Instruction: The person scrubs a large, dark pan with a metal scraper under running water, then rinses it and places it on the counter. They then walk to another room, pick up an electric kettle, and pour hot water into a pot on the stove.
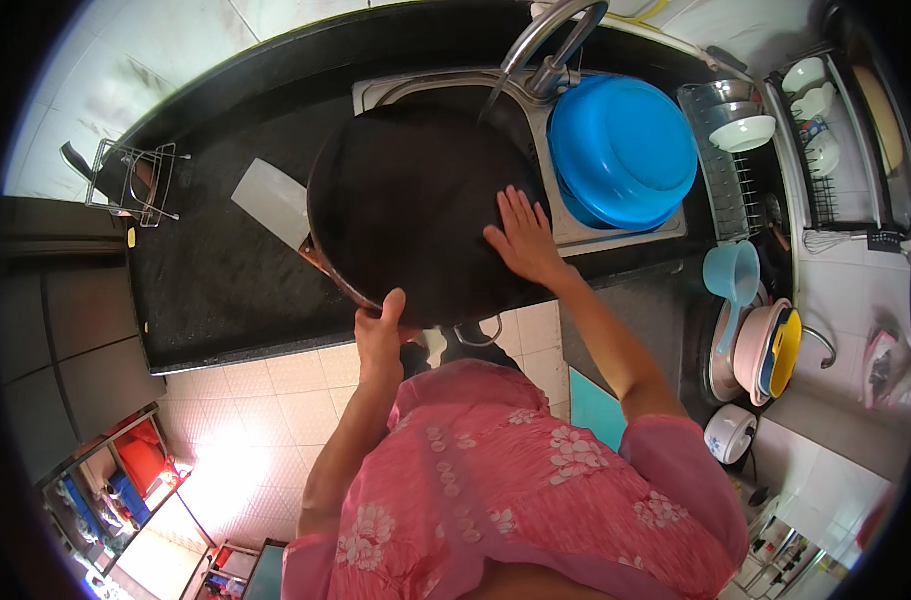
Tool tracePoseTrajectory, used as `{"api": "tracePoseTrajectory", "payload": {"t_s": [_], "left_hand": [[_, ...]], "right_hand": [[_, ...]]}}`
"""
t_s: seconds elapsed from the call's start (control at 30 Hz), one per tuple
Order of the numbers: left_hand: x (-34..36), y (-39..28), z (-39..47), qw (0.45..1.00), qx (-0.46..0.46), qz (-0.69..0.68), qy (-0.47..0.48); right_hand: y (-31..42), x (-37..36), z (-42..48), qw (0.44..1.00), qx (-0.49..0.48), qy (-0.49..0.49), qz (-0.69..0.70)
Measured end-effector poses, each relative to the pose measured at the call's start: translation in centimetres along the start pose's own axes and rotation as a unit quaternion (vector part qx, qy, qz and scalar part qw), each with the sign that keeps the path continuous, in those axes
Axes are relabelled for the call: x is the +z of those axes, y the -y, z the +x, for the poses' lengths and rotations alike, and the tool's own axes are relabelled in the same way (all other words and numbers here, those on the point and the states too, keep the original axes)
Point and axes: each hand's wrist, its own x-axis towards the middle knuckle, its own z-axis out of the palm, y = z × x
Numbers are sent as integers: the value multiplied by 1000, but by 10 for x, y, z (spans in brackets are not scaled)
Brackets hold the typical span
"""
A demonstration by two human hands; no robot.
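Observation:
A large round dark board (425, 202), with a metal loop handle (479, 337) at its near edge, covers much of the steel sink (373, 91). My left hand (380, 337) grips its near left rim, thumb on top. On the right part of the surface, my right hand (527, 236) lies flat with fingers spread. The curved faucet (553, 37) reaches over the far edge, and a thin stream of water appears to fall from it. A cleaver (275, 206) rests on the counter to the left, its handle partly hidden under the board's rim.
An upturned blue basin (624, 150) stands at the sink's right side. A wire dish rack (725, 180) holds bowls farther right. Near it are a blue dipper (731, 270) and stacked basins (755, 349). A wire knife rack (137, 184) stands on the black counter (215, 300) at far left.

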Motion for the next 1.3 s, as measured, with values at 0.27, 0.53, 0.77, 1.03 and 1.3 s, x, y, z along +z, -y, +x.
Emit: {"api": "tracePoseTrajectory", "payload": {"t_s": [0.27,0.53,0.77,1.03,1.3], "left_hand": [[0,-2,-7,1000,4,7,-7],[5,-2,-12,999,4,25,-30],[18,-28,-24,999,-5,44,-9],[47,-49,-12,997,57,36,-26],[109,-63,-27,976,215,31,-17]], "right_hand": [[-82,-35,164,944,34,-276,179],[-183,-92,267,780,250,-222,528],[-23,-109,69,893,52,-44,445],[90,-93,-99,968,-124,-5,216],[66,-122,-42,890,39,-6,454]]}}
